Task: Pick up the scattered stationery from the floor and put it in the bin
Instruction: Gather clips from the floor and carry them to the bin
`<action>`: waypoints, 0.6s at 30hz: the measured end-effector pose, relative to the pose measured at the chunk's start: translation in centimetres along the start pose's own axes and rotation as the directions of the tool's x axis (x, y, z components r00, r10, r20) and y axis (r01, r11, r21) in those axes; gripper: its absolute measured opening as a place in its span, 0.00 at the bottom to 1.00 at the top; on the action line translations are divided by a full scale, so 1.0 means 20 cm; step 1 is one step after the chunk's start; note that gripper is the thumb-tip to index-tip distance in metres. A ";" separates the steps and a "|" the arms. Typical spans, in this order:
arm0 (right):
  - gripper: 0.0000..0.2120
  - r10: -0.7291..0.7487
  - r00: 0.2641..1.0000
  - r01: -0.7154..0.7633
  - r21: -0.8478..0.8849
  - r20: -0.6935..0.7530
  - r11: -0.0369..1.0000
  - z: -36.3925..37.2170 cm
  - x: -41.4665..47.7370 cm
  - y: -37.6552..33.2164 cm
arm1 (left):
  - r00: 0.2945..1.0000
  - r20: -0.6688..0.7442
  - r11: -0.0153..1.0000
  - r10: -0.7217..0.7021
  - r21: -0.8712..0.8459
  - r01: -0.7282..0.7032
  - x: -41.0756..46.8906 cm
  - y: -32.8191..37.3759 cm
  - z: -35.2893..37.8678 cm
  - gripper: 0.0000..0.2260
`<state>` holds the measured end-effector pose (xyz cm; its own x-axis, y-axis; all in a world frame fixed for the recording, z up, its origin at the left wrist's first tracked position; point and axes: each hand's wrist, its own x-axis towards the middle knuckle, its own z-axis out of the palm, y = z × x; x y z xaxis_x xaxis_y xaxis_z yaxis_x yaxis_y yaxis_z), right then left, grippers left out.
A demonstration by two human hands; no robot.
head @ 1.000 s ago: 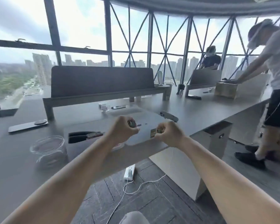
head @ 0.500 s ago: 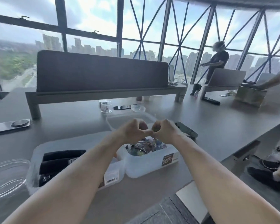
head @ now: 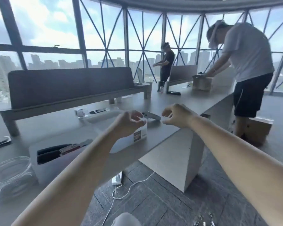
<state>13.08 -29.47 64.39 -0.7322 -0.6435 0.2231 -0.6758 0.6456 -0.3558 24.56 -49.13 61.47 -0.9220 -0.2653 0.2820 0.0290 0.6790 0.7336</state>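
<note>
A white plastic bin (head: pixel 137 136) with a dark label stands on the grey desk (head: pixel 55 126) near its front edge. My left hand (head: pixel 129 123) hovers just above the bin with its fingers loosely spread and nothing in them. To the right of the bin, my right hand (head: pixel 178 115) hangs over the desk edge, fingers relaxed and empty. The bin's contents are hidden behind my left hand. A larger white tray (head: pixel 39 149) to the left holds black staplers (head: pixel 55 150).
A clear glass bowl (head: pixel 8 170) sits at the near left. A grey device (head: pixel 151 115) lies behind the bin. A power strip (head: pixel 117 178) with a white cable lies on the floor. Two people work at the desk, far right. A cardboard box (head: pixel 258 131) stands on the floor.
Both hands were curled together over the bin; now they have spread apart and opened. The view has tilted up and swung right.
</note>
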 end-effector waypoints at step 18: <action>0.06 0.656 0.691 -0.608 -0.247 0.304 0.755 0.45 -1.72 1.42 | 0.673 0.739 0.948 -0.022 0.230 -0.222 -0.28 0.14 2.00 0.03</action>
<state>19.82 7.26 38.37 -0.9232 -0.1462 -0.3554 -0.0858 0.9798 -0.1804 14.27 -18.38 37.24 -0.9068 0.3126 -0.2828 0.1433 0.8595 0.4906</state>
